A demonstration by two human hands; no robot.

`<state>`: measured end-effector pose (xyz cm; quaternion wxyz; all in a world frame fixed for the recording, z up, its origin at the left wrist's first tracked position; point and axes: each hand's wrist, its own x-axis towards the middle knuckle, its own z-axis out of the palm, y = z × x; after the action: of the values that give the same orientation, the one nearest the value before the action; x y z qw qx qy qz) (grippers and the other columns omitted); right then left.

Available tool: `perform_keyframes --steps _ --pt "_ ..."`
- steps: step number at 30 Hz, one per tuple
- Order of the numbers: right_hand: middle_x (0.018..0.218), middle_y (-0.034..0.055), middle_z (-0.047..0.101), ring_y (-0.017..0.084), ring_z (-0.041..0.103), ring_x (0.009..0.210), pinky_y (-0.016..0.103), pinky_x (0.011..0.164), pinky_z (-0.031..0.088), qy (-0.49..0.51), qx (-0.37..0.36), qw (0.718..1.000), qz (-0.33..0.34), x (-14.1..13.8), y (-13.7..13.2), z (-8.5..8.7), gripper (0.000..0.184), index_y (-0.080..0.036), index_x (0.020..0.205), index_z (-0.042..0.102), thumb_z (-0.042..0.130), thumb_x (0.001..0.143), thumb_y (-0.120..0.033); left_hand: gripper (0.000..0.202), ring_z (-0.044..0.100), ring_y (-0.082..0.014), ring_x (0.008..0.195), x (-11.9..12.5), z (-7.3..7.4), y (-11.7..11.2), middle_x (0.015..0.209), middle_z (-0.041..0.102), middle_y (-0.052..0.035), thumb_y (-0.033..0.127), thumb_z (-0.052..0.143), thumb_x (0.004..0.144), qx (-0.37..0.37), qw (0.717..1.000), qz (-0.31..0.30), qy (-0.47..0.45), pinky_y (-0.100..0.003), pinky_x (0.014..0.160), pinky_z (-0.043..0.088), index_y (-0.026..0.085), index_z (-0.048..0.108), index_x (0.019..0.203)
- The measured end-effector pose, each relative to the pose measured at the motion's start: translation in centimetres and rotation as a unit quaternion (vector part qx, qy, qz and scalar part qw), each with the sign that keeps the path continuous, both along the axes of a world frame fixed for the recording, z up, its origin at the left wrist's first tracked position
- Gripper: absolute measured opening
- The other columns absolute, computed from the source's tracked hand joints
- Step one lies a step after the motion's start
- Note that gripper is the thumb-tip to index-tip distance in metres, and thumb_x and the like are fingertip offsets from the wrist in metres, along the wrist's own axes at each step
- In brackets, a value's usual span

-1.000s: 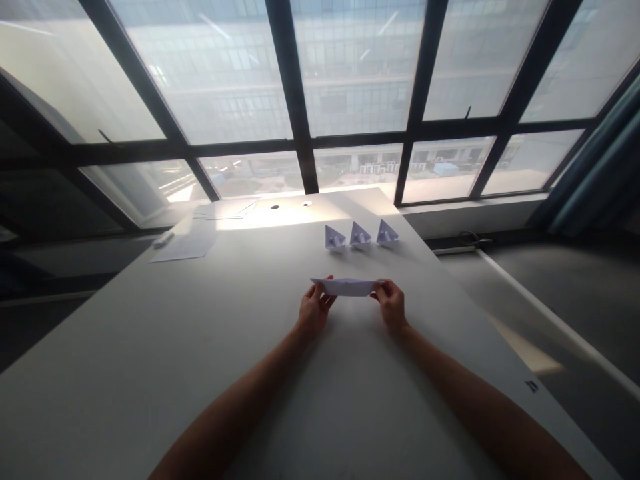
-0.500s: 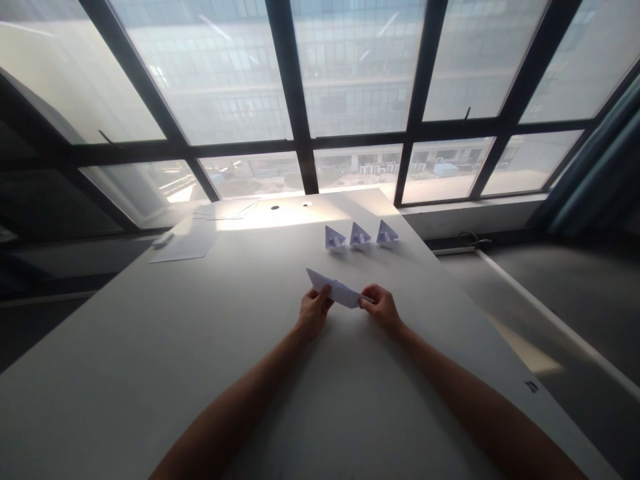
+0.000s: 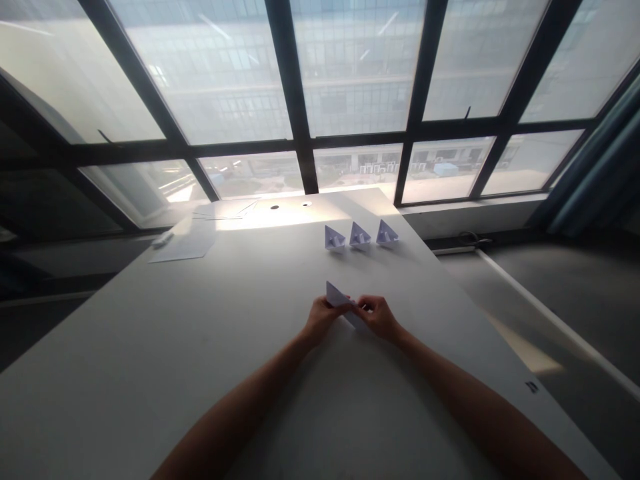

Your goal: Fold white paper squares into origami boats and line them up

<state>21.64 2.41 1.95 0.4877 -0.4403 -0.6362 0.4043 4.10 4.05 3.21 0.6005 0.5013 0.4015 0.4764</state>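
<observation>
A folded white paper boat (image 3: pixel 337 294) is held just above the table between my two hands, one pointed end tilting up to the left. My left hand (image 3: pixel 323 316) pinches it from the left side, thumb across its near face. On the right, my right hand (image 3: pixel 379 316) grips it near the middle with curled fingers. The thumbs nearly meet and cover part of the folds. Beyond them stand three finished-looking paper boats in a row: a left one (image 3: pixel 335 239), a middle one (image 3: pixel 360 236) and a right one (image 3: pixel 387 233).
White paper sheets (image 3: pixel 183 247) lie at the table's far left, with a small white object (image 3: pixel 163 239) beside them. Two round holes show near the far edge of the white table (image 3: pixel 200 347). Tall windows stand behind it.
The paper has shifted slightly right and turned more steeply. My hands have come closer together, and my right hand has moved from its right end to near its middle.
</observation>
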Motion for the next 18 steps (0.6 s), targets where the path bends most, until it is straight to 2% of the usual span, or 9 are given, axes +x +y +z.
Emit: perform_keyframes --steps 4,8,13,18 --pt "0.066 0.0 0.063 0.014 0.053 0.06 0.024 0.058 0.04 -0.016 0.008 1.0 0.01 -0.36 -0.51 0.46 0.033 -0.016 0.07 0.065 0.064 0.082 -0.047 0.031 0.064 -0.0169 0.066 -0.25 -0.63 0.45 0.076 0.073 -0.0069 0.039 0.084 0.068 -0.051 0.996 -0.014 -0.068 -0.026 0.067 0.048 0.011 0.075 0.078" --pt "0.059 -0.0029 0.053 0.012 0.044 0.056 0.024 0.053 0.032 -0.065 0.001 0.996 0.059 -0.44 -0.63 0.43 0.035 -0.016 0.067 0.063 0.059 0.085 -0.046 0.032 0.065 -0.0177 0.069 -0.33 -0.79 0.7 0.079 0.073 -0.0086 0.04 0.084 0.068 -0.082 0.989 -0.016 -0.123 -0.027 0.07 0.049 0.012 0.075 0.078" --pt "0.055 -0.0033 0.042 0.011 0.035 0.056 0.025 0.052 0.025 -0.062 -0.003 0.997 0.046 -0.4 -0.42 0.24 0.043 -0.016 0.059 0.056 0.057 0.085 -0.05 0.03 0.067 -0.0214 0.074 -0.16 -0.27 0.24 0.082 0.074 -0.0102 0.033 0.086 0.065 -0.051 0.995 -0.062 -0.062 -0.029 0.072 0.05 0.011 0.078 0.084" --pt "0.055 -0.0037 0.044 0.012 0.037 0.056 0.025 0.053 0.029 -0.073 -0.018 0.996 0.056 -0.61 -0.29 0.23 0.039 -0.016 0.059 0.057 0.061 0.081 -0.048 0.028 0.068 -0.0221 0.072 0.13 -0.58 -0.1 0.08 0.075 -0.0095 0.031 0.086 0.064 -0.049 0.997 -0.037 -0.047 -0.03 0.071 0.051 0.011 0.078 0.082"
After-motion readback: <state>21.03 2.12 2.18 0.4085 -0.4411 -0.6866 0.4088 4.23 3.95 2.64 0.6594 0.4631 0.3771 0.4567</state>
